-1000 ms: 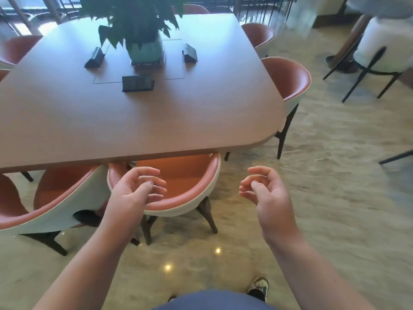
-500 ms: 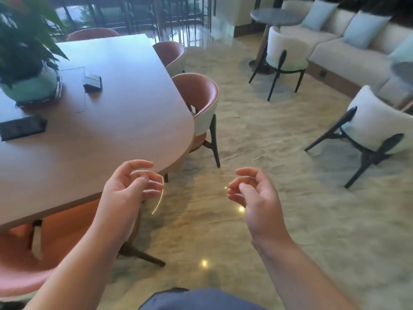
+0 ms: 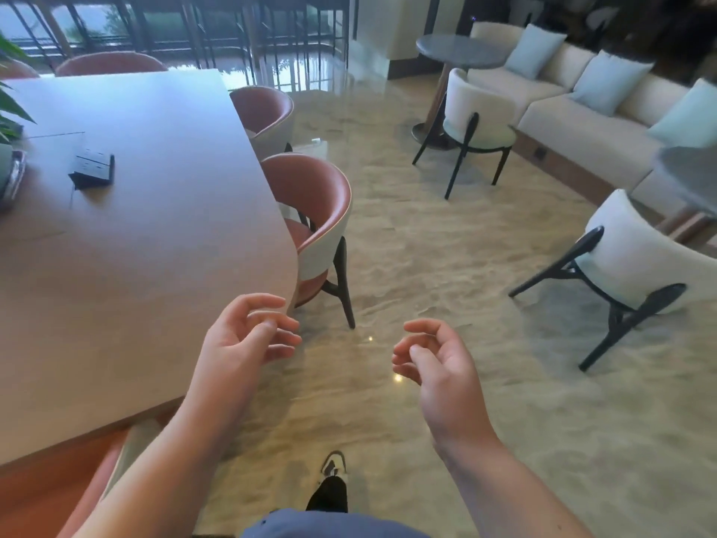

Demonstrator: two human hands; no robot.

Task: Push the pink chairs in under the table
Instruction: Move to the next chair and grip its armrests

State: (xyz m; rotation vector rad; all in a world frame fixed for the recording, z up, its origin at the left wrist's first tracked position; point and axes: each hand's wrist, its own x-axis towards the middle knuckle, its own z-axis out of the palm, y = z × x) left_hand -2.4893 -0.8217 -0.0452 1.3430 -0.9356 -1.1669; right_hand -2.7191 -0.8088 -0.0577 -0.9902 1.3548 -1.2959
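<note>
Curved pink chair (image 3: 310, 211) beside smooth wooden table (image 3: 155, 246)

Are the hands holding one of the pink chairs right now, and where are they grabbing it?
No. The left hand and right hand hold nothing; their fingers hang loosely curled in the air, apart from the nearest pink chair.

I am seeing a cream sofa (image 3: 574, 122) with pale blue cushions (image 3: 611, 81) running along the upper right of the frame, a round grey side table (image 3: 461, 52) standing beside it, and two white armchairs (image 3: 479, 110) sitting on the marble floor (image 3: 446, 246).
</note>
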